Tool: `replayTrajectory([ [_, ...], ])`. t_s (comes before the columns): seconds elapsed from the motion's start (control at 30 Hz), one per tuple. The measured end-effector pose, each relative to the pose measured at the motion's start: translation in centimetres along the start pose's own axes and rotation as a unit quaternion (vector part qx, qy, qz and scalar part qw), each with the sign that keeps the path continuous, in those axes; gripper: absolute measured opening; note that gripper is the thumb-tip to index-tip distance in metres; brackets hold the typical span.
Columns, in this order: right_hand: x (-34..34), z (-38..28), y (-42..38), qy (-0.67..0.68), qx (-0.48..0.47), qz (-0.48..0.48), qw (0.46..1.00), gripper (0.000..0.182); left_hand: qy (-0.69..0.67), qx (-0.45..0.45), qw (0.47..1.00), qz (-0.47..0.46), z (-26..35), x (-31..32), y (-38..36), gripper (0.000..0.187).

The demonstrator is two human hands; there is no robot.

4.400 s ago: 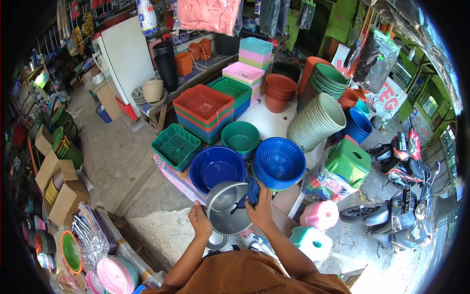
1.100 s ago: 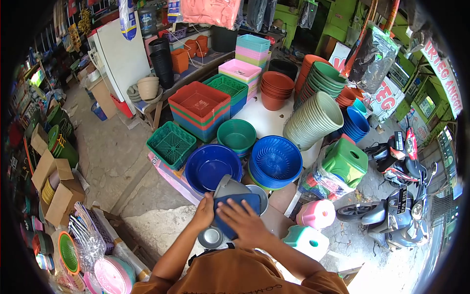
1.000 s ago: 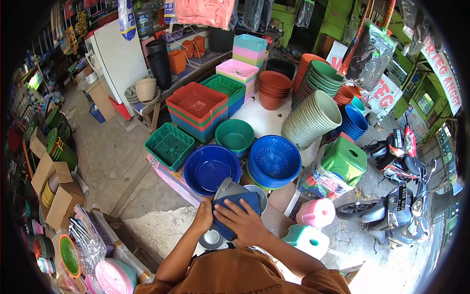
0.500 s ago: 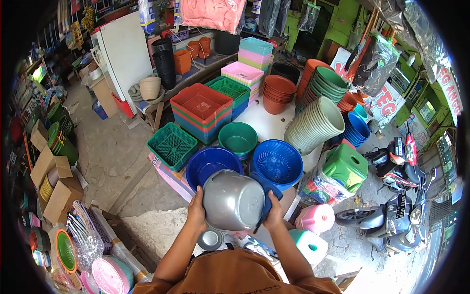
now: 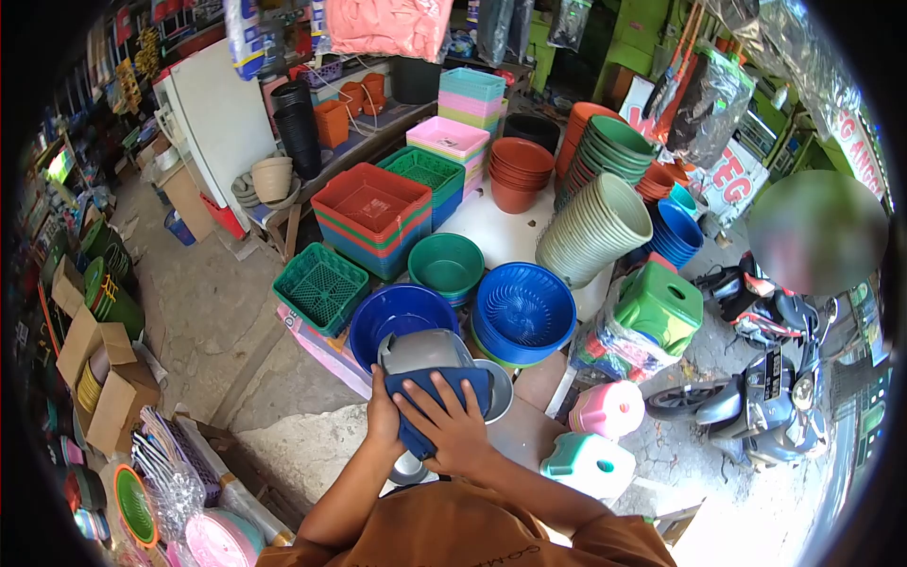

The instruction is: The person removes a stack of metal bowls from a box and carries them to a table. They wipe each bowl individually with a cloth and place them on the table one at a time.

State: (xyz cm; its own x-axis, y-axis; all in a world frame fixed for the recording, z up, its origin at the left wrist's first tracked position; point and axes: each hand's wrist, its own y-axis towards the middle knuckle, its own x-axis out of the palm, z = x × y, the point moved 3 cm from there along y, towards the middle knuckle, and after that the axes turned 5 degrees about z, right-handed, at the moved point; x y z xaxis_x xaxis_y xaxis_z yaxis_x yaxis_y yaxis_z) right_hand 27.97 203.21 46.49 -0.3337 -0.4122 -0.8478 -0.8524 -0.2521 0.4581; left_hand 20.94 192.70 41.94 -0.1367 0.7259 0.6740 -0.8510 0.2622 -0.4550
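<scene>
A silver metal pot (image 5: 427, 349) is held in front of my chest, tilted, its near side covered by a dark blue cloth (image 5: 477, 383). My left hand (image 5: 382, 412) grips the pot's left side. Spread over the cloth, my right hand (image 5: 448, 425) presses it against the pot. To the right of the cloth, part of a grey metal bowl (image 5: 501, 389) shows. Just beyond the pot are a dark blue basin (image 5: 404, 307) and a blue ribbed basket (image 5: 525, 307). A small round silver item (image 5: 408, 467) is partly hidden below my hands.
Stacked baskets (image 5: 372, 203), a green basin (image 5: 446, 263) and pale green buckets (image 5: 595, 231) stand ahead. Plastic stools (image 5: 588, 463) are at the right, near a parked motorcycle (image 5: 770, 397). An open cardboard box (image 5: 118, 378) sits at the left.
My right hand has moved left from the pot's right side onto its near side, with the cloth now spread there. The pot has turned, and a grey bowl shows beside it.
</scene>
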Motion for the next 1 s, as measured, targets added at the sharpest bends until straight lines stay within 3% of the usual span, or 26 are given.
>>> replayTrajectory([
  [0.1,-1.7,1.3,2.1,0.023,-0.015,-0.034,0.999,0.077,0.048,-0.051,0.997,0.014,-0.1,0.0,-1.1,0.074],
  [0.17,-1.2,3.9,2.8,0.128,0.062,0.009,0.990,0.055,0.247,0.025,0.969,-0.012,-0.8,-0.9,-0.8,0.076],
  [0.2,-1.4,5.2,2.8,0.161,0.081,0.005,0.984,0.053,0.226,-0.012,0.972,-0.059,-1.0,-2.3,0.1,0.061],
  [0.23,-0.8,6.3,2.3,0.162,0.082,0.006,0.983,0.053,0.228,-0.013,0.972,-0.059,-0.8,-1.8,-0.4,0.061],
  [0.27,0.1,8.0,1.6,0.320,0.167,0.032,0.932,0.051,0.217,0.006,0.975,-0.051,-0.4,-1.0,-1.3,0.051],
  [0.3,1.2,9.3,0.9,0.467,0.247,0.058,0.847,0.050,0.207,0.024,0.977,-0.043,-0.2,-0.6,-1.8,0.042],
  [0.33,2.0,9.8,0.0,0.469,0.250,0.061,0.845,0.050,0.157,-0.002,0.987,-0.040,-0.4,-0.9,-1.8,0.037],
  [0.4,4.4,10.5,-2.7,0.546,0.393,0.072,0.736,0.054,0.156,0.012,0.987,-0.031,-1.0,-1.2,-1.3,0.038],
  [0.43,5.3,10.2,-3.6,0.548,0.392,0.079,0.735,0.054,0.147,0.024,0.989,-0.019,-1.5,-1.5,-0.9,0.038],
  [0.5,6.6,9.1,-5.6,0.466,0.351,0.143,0.799,0.058,0.159,0.019,0.987,-0.014,-2.2,-1.9,-0.2,0.039],
  [0.6,7.4,6.8,-9.4,0.519,0.415,0.087,0.742,0.056,0.140,0.010,0.990,-0.006,-3.1,-2.1,0.4,0.040],
  [0.77,6.2,7.5,-15.4,0.467,0.526,0.050,0.709,0.042,0.160,-0.053,0.985,0.030,-6.5,-3.5,1.6,0.038],
  [0.87,3.5,8.6,-16.3,0.350,0.498,0.011,0.793,0.040,0.213,-0.038,0.975,0.053,-10.5,-4.9,2.8,0.032],
  [0.9,3.5,8.7,-17.0,0.350,0.501,0.004,0.791,0.040,0.211,-0.043,0.975,0.059,-11.9,-5.3,3.0,0.032],
  [1.0,2.5,7.9,-15.7,0.214,0.372,-0.073,0.900,0.057,0.349,-0.022,0.936,0.041,-15.2,-4.4,3.0,0.026],
])
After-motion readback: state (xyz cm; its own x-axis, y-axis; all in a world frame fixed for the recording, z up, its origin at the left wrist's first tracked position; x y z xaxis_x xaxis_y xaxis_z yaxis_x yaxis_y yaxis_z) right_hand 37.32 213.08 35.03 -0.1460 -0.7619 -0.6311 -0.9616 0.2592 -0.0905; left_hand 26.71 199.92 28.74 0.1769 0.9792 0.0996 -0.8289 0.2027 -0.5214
